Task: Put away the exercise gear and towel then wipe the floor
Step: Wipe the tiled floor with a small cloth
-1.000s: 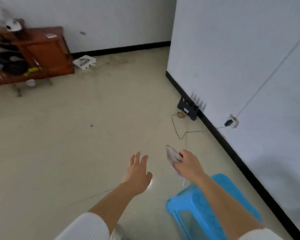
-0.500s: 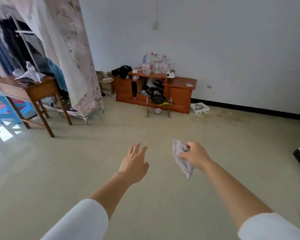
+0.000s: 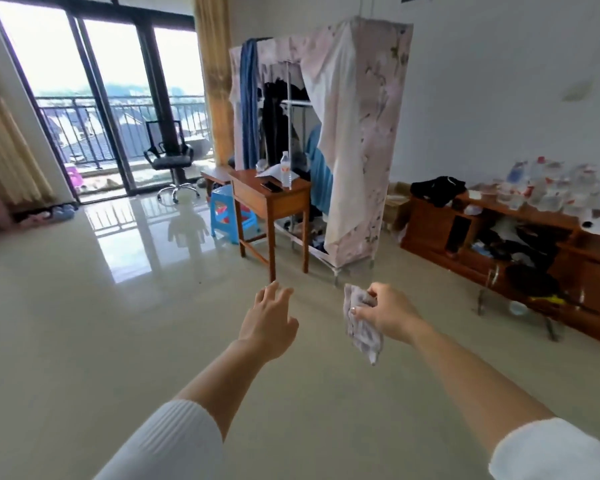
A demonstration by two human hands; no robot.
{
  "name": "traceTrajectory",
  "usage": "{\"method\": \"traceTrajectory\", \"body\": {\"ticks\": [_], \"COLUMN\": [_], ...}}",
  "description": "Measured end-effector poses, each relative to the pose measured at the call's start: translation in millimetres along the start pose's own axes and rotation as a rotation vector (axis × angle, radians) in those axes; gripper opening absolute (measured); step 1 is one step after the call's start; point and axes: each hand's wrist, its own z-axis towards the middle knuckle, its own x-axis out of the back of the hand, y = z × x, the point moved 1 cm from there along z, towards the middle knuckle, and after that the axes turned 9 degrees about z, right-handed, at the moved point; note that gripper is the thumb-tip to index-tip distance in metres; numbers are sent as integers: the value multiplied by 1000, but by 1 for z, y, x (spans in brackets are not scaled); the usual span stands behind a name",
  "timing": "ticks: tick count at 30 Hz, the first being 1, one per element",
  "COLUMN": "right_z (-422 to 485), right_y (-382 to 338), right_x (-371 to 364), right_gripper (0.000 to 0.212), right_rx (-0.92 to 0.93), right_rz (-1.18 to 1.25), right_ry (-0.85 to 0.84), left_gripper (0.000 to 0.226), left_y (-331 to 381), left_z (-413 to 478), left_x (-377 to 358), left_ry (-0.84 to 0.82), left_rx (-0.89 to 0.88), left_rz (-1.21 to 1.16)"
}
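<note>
the low cabinet (image 3: 520, 237) runs off the right edge; the bottles (image 3: 551, 185) on it are blurred, labels unreadable. both sleeves are cropped below.

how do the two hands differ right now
The right hand is closed, pinching a grey cloth that hangs below its grip; the left hand is open and empty, fingers spread. The right hand's thumb side faces the camera, while the left shows its back. Both reach forward above the floor, in white sleeves.

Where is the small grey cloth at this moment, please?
In the head view the grey cloth hangs from the right hand, right of centre, above the bare floor and apart from the empty left hand.
</note>
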Motion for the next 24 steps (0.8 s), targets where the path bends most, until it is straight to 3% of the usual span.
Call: {"method": "traceTrajectory", "body": {"ticks": [8,13,21,24], "right_z": [239,359,563,637], "right_y": [-132,-209,-334,-387], "right_x": [-91,-178,-350,-407], "right_gripper": [20,18,19,10], "right_rx": [55,197,298,322], "right_rz": [263,115,-14,-81], "right_ry": [-251,-357,-476,-507], "left_gripper": [63,62,62,62], "left_y": [-169,-284,-504,-588], "left_z": [177,267,399,449], "left_x": [27,50,64,71], "left_ry": [71,158,174,155], "left_rx": [313,511,585,641], "left_rz": [-60,-124,23,33]}}
